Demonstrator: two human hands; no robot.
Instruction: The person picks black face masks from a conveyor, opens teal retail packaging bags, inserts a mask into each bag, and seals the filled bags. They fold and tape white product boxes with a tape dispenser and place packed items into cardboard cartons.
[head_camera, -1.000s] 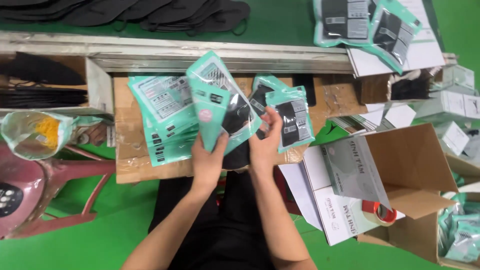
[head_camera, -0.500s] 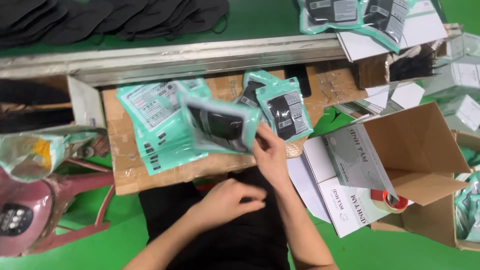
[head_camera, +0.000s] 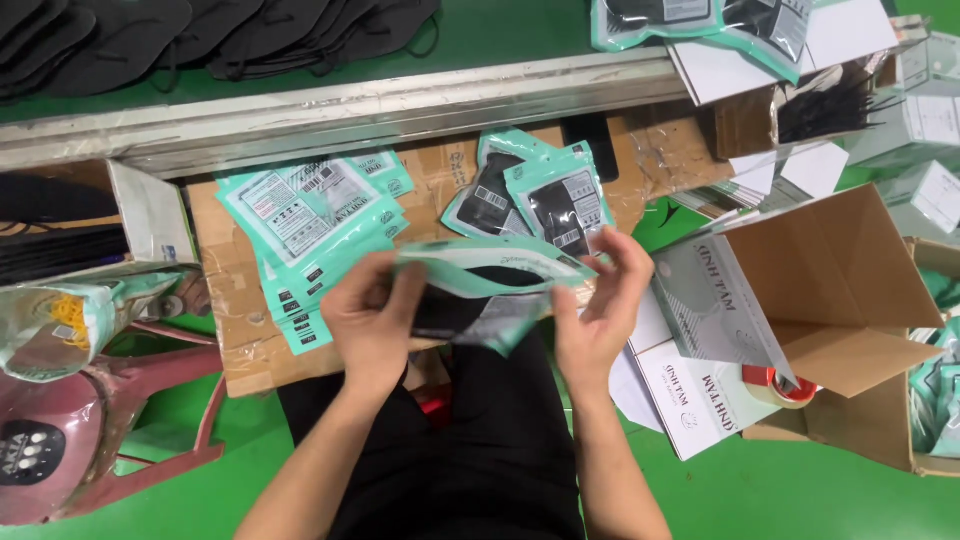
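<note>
Nearest, over a dark-clothed lap: left hand (head_camera: 368, 318) and right hand (head_camera: 598, 312), each pinched on one end of a teal pouch (head_camera: 490, 285) held flat and level between them, mouth spread open, something dark showing inside. Fingers (head_camera: 628, 262) of the right curled over the pouch's right edge; left thumb and fingers clamped on the left edge.

Just beyond, on the taped cardboard desk (head_camera: 235, 325): a fanned stack of empty teal pouches (head_camera: 310, 225) to the left, two filled pouches (head_camera: 540, 200) leaning together at centre.

Off to the right, an open cardboard box (head_camera: 850, 300) with white printed cartons (head_camera: 700, 390) beside it and a roll of red tape (head_camera: 785, 385) at its foot. Low left, a pink plastic stool (head_camera: 90, 440).

Farther back, a metal rail (head_camera: 350, 110); past it, black masks (head_camera: 200, 35) heaped on green, more filled pouches (head_camera: 700, 20) at upper right.
</note>
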